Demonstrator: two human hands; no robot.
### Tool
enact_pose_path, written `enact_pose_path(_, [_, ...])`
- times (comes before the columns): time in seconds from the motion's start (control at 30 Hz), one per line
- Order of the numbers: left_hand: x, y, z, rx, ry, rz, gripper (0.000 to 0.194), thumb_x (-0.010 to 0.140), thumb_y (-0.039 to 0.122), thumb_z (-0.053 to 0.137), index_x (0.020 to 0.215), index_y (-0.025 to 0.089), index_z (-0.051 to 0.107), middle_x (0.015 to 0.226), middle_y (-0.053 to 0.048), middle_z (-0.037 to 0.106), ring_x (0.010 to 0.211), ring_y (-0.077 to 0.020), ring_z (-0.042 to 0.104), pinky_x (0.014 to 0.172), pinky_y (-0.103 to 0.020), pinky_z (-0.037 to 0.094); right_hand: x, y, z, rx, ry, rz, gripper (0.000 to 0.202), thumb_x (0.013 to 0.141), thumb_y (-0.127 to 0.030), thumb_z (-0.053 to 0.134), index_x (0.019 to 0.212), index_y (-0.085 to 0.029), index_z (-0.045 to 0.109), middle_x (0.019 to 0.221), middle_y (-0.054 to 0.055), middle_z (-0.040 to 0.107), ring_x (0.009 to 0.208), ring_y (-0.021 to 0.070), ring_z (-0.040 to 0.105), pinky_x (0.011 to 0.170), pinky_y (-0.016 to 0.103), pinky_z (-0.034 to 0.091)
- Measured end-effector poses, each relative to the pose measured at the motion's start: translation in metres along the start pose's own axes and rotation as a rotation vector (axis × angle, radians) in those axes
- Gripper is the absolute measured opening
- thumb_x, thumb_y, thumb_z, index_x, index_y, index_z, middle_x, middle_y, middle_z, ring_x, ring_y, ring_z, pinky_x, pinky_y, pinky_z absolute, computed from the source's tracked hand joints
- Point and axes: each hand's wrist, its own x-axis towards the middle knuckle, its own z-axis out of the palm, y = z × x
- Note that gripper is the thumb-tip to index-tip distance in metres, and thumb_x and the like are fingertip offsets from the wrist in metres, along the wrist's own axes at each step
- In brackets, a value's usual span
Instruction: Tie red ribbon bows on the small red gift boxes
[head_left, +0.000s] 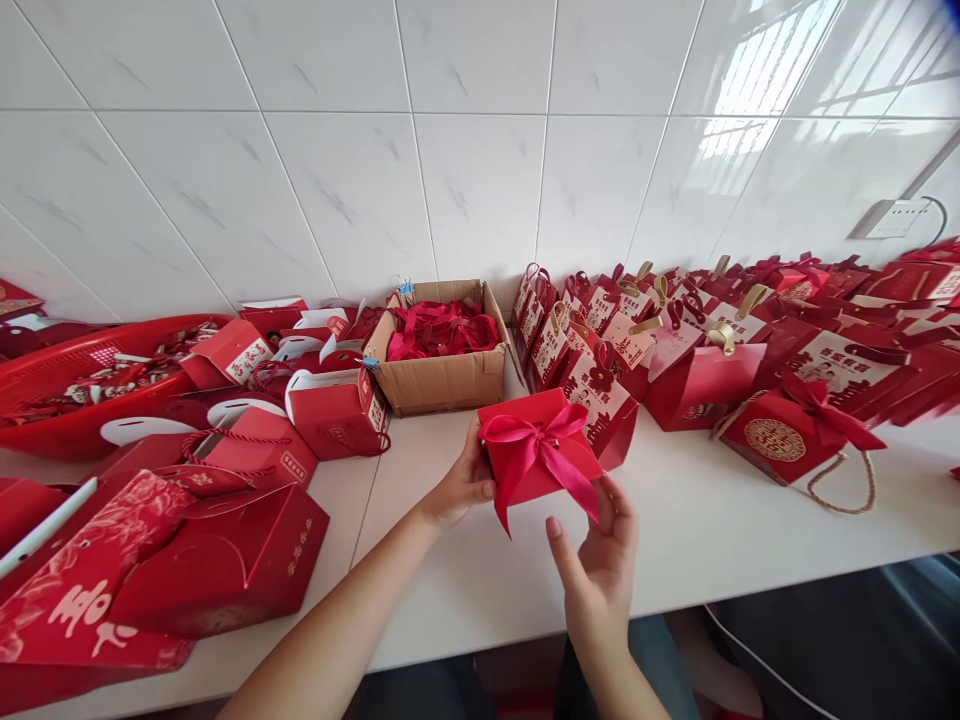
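Observation:
A red gift box (pixel 504 458) with a glossy red ribbon bow (pixel 544 445) on top is held above the white tabletop. My left hand (pixel 466 480) grips its left side, thumb at the near edge and the other fingers mostly hidden behind. At the right corner, the fingers of my right hand (pixel 600 555) curl up by a ribbon tail and touch the box's edge. The right thumb stands apart from the box. Behind it is an open cardboard box (pixel 442 385) filled with red ribbons (pixel 442 328).
Unfilled-looking red boxes (pixel 225 560) crowd the left, near a red plastic basket (pixel 45 385) of small wrapped pieces. Rows of red boxes with loop handles (pixel 600 400) line the right. A box with a rope handle (pixel 780 440) sits at the right. White tiles (pixel 480 180) rise behind.

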Motion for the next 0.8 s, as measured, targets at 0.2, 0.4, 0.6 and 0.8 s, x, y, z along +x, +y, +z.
enact_pose_path(0.2, [-0.001,-0.005,0.003,-0.014,-0.022,0.014,0.075,0.062,0.05,0.078,0.124,0.029,0.041,0.133,-0.01,0.046,0.118,-0.0272,0.048,0.091,-0.037,0.044,-0.001,0.002,0.008,-0.269,-0.069,-0.135,0.09,0.068,-0.025,0.074,0.142,-0.026,0.023,0.144,0.015,0.031,0.13,0.0297,0.036,0.106,0.056,0.028])
enact_pose_path(0.4, [-0.004,-0.005,0.008,0.076,-0.003,0.034,0.093,0.058,0.037,0.084,0.132,0.032,0.028,0.131,-0.01,0.044,0.109,-0.0242,0.052,0.088,-0.033,0.043,0.004,0.002,0.015,-0.196,-0.064,-0.117,0.102,0.062,-0.025,0.077,0.143,-0.03,0.015,0.142,0.012,0.03,0.128,0.0297,0.037,0.104,0.056,0.033])
enact_pose_path(0.6, [-0.006,-0.003,0.011,0.155,-0.005,0.064,0.095,0.059,0.047,0.08,0.135,0.034,0.024,0.132,-0.01,0.043,0.111,-0.0266,0.052,0.091,-0.036,0.042,0.008,0.003,0.012,-0.203,-0.023,-0.16,0.094,0.061,-0.028,0.078,0.139,-0.036,0.025,0.139,0.008,0.033,0.127,0.0331,0.035,0.105,0.062,0.027])
enact_pose_path(0.8, [-0.006,-0.003,0.012,0.222,-0.051,0.081,0.09,0.062,0.047,0.079,0.132,0.033,0.024,0.13,-0.01,0.046,0.113,-0.0255,0.052,0.095,-0.038,0.04,0.005,0.009,0.006,-0.13,-0.007,-0.079,0.092,0.058,-0.028,0.079,0.134,-0.037,0.028,0.132,0.007,0.041,0.115,0.0324,0.047,0.096,0.065,0.037])
